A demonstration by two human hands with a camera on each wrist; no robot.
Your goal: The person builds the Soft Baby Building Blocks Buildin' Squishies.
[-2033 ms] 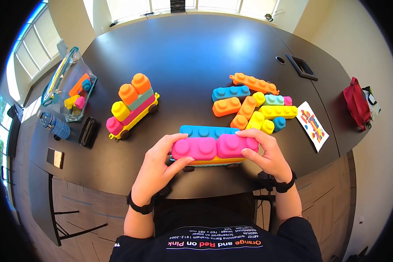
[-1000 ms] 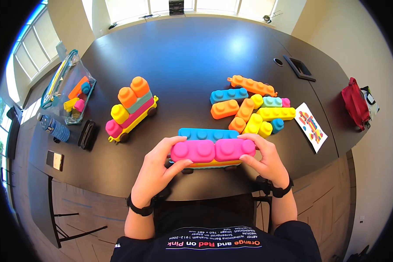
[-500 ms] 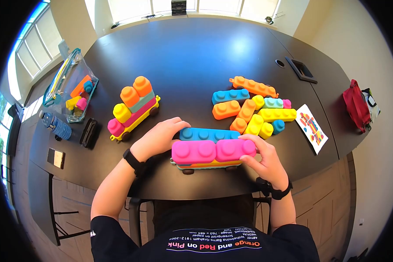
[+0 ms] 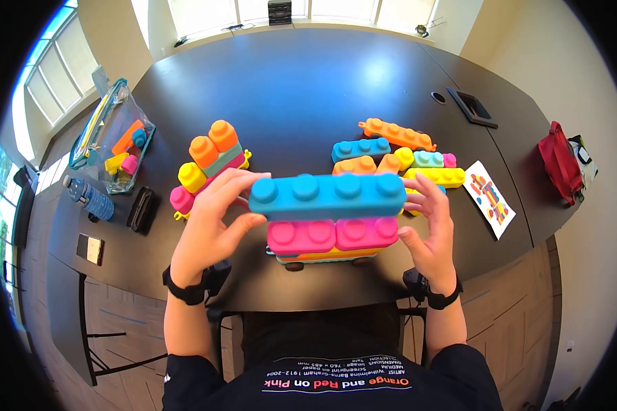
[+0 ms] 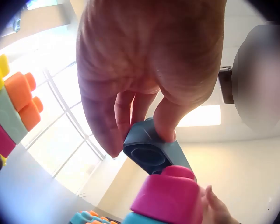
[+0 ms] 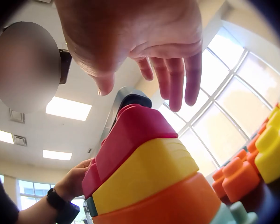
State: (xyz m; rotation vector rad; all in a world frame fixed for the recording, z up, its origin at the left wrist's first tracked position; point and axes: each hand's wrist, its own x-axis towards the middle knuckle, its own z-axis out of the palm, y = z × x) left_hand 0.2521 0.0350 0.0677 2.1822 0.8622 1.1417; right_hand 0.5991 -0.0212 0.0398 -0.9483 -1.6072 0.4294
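My left hand [image 4: 211,226] pinches the left end of a long blue block [image 4: 328,196], which is raised over the back of a stack with two pink blocks [image 4: 300,238] on top. In the left wrist view, the thumb and fingers of that hand [image 5: 149,56] grip the block's end [image 5: 144,133], above a pink block [image 5: 168,198]. My right hand [image 4: 433,236] is beside the blue block's right end. The right wrist view has that hand [image 6: 135,37] with fingers extended and apart from the block [image 6: 135,96], over the layered stack [image 6: 140,161].
Left of the stack stands a wheeled block build [image 4: 212,171], with a clear bag [image 4: 120,164], bottle [image 4: 89,198], black case [image 4: 141,209] and phone [image 4: 90,249] farther left. Loose blocks [image 4: 363,148], a picture sheet [image 4: 488,198] and a red bag [image 4: 561,164] lie to the right.
My left hand has left the pink blocks and taken the long blue block from behind them; the block has risen. My right hand has let go of the pink block and its fingers have spread.
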